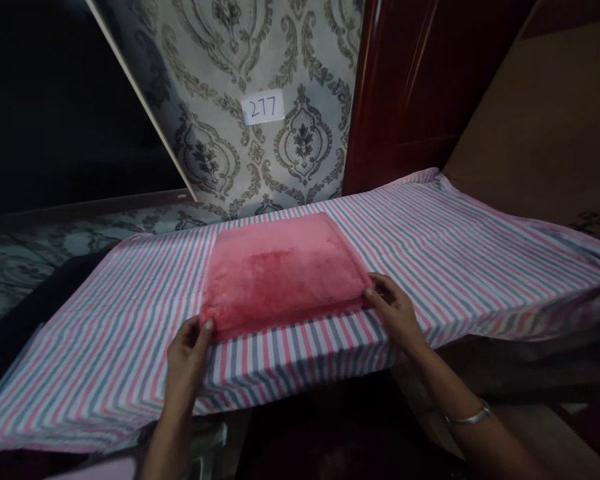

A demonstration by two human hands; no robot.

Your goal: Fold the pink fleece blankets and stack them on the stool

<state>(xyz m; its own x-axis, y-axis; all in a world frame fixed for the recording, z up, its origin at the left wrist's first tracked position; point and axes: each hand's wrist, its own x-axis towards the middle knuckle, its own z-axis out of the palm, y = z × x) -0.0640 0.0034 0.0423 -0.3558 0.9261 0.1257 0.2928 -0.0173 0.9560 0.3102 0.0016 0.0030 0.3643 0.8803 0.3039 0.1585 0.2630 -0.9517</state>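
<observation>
A folded pink plush cloth [285, 273] lies as a flat rectangle on the striped tablecloth [145, 300], close to the front edge. My left hand [187, 347] pinches its near left corner between thumb and fingers. At the near right corner, my right hand [393, 307] grips the edge the same way, thumb on top and fingers partly hidden. Darker red patches show in the pile across the middle of the cloth. A silver bangle circles my right wrist.
Behind the table stands a patterned wall with a paper label [263, 107] reading 277. A dark screen [70, 107] is at the left. A dark red glossy panel [405, 87] and a large cardboard box [550, 127] stand at the right.
</observation>
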